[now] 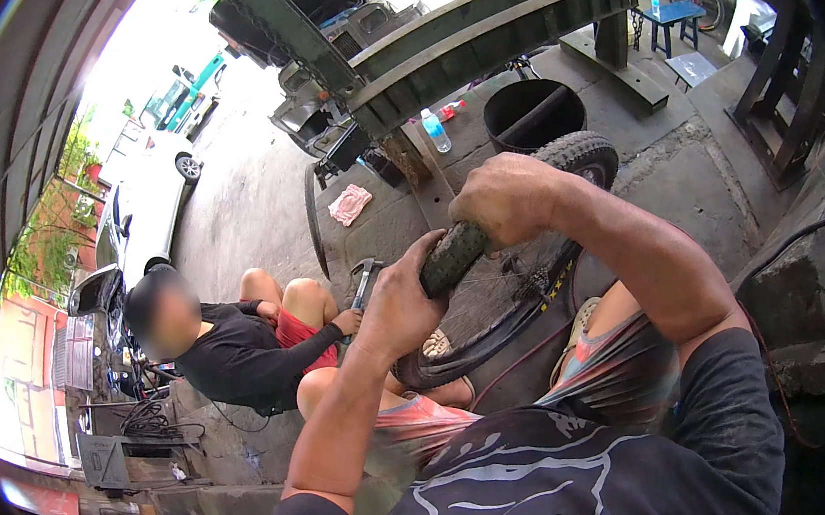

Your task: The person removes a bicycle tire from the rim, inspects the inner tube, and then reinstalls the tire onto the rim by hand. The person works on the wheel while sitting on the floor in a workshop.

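A bicycle wheel stands between my knees, its knobby black tire (453, 259) on top and spokes and a cassette showing below. My left hand (402, 297) is wrapped around the tire from the left. Just to the right, my right hand (512, 199) clasps the same tire, fingers curled over it. The tire's far part (577, 153) curves away beyond my right forearm. Its lower part (444, 367) lies near my foot. At the left a seated person in a dark top holds a hammer (365, 281) close to my left wrist.
A black bucket (509, 127) and a water bottle (435, 131) stand beyond the wheel. A pink cloth (350, 205) lies on the concrete. A green steel frame (491, 43) crosses the back. A blue stool (674, 17) is far right; a thin red hose (515, 372) runs across the floor.
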`<state>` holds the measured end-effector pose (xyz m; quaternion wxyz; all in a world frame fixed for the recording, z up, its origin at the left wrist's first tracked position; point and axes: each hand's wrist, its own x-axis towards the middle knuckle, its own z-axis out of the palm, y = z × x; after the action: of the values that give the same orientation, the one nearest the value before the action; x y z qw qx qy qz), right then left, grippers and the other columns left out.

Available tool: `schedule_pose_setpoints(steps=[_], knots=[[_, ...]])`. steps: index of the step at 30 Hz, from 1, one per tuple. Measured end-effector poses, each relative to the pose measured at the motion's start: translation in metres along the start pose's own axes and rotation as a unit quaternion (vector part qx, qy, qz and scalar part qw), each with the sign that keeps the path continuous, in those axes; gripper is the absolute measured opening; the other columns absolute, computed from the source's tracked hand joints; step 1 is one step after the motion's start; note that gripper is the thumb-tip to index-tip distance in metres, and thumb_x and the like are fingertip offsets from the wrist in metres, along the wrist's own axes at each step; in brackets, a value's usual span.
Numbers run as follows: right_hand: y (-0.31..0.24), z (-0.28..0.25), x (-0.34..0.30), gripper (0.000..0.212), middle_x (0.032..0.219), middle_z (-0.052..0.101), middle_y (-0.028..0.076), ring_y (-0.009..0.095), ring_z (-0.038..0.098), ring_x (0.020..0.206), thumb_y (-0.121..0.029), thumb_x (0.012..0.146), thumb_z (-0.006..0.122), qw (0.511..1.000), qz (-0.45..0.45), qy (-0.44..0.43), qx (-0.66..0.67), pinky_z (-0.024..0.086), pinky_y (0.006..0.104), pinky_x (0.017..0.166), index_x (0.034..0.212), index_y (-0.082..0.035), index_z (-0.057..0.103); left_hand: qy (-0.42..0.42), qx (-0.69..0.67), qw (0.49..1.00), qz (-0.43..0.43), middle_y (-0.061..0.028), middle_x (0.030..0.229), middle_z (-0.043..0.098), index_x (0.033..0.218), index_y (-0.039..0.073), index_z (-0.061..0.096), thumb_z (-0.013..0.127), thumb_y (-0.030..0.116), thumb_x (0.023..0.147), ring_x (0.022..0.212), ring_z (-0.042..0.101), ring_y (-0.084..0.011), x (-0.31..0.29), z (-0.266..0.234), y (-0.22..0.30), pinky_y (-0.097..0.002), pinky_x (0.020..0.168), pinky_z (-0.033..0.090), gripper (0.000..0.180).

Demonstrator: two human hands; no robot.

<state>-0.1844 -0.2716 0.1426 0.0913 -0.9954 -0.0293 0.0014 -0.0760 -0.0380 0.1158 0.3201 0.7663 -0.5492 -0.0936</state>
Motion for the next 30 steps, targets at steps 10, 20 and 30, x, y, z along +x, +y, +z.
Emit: schedule_pose_setpoints(steps=[10,20,30], knots=[[0.026,-0.003,-0.015,0.035,0.102,0.081,0.016,0.041,0.078,0.106,-0.021,0.074,0.094,0.998,0.052,0.026,0.034,0.061,0.0538,0.092,0.104,-0.013,0.079,-0.020,0.022,0.992,-0.122,-0.0254,0.122,0.081,0.145,0.004,0.069,0.091,0.010,0.081,0.119,0.079,-0.0416,-0.030,0.002,-0.034,-0.0467,0.103,0.060,0.068],[0.053,-0.003,-0.028,0.044,0.103,0.081,0.017,0.041,0.078,0.107,-0.018,0.068,0.100,0.992,0.082,0.066,0.074,0.061,0.0518,0.091,0.107,-0.010,0.080,0.051,-0.007,0.995,-0.084,-0.0297,0.123,0.079,0.156,0.005,0.058,0.087,0.009,0.085,0.119,0.078,-0.0453,-0.071,0.029,-0.083,-0.0509,0.099,0.063,0.077],[0.005,0.000,-0.045,0.090,0.114,0.080,0.017,0.044,0.077,0.113,-0.020,0.075,0.086,0.988,-0.026,0.148,-0.041,0.057,0.0496,0.107,0.159,-0.007,0.057,-0.055,0.077,0.994,-0.063,-0.0278,0.126,0.079,0.152,0.007,0.063,0.087,0.005,0.079,0.125,0.076,-0.0434,0.019,0.003,0.023,-0.0499,0.107,0.059,0.077]])
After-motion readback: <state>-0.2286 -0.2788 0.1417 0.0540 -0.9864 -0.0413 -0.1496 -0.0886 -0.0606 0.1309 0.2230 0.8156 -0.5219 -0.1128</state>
